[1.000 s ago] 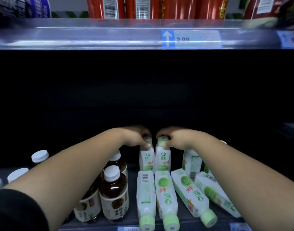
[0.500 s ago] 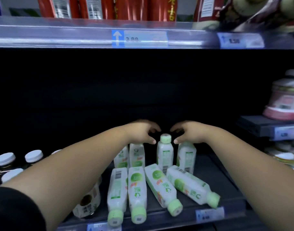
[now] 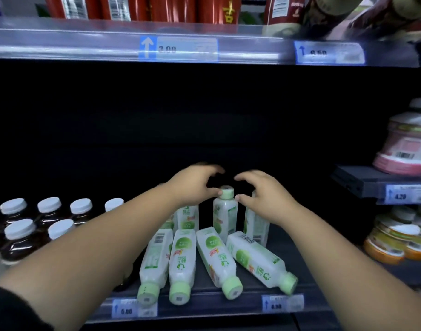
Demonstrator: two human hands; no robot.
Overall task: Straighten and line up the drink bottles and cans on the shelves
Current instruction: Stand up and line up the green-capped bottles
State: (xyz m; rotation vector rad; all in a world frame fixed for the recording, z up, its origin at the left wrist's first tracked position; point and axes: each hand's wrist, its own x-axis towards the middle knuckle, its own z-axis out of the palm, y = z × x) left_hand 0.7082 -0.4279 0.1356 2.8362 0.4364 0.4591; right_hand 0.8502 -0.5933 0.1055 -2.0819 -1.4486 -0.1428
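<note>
Both hands are reaching deep into the lower shelf (image 3: pixel 228 304). Left hand (image 3: pixel 192 185) is part open, fingers curled, thumb tip touching the green cap of the upright bottle (image 3: pixel 225 216); it does not enclose the bottle. Right hand (image 3: pixel 264 194) is likewise spread and curled, thumb just beside the same cap; contact cannot be confirmed. Neither hand holds anything.

Standing white bottles occupy the rear: one behind the left wrist (image 3: pixel 187 217), one partly behind the right hand (image 3: pixel 256 223). In front, four bottles lie flat, caps toward the shelf edge: two roughly parallel (image 3: pixel 155 259) (image 3: pixel 182 261), two fanned rightward (image 3: pixel 216 256) (image 3: pixel 259 261). Dark bottles with white caps (image 3: pixel 20 237) stand in ordered rows at left.

Assessment: the step in hand is squaring up the rear standing row, and it looks near done. The fallen four remain untouched, so the task on this shelf is well short of complete.

Next move calls for gripping each lying bottle by its body, setting it upright and sliding it into file ahead of the standing row. Risk: forearms pass directly over the fallen bottles and beside the dark rows; a careless withdrawal could roll or topple stock.
</note>
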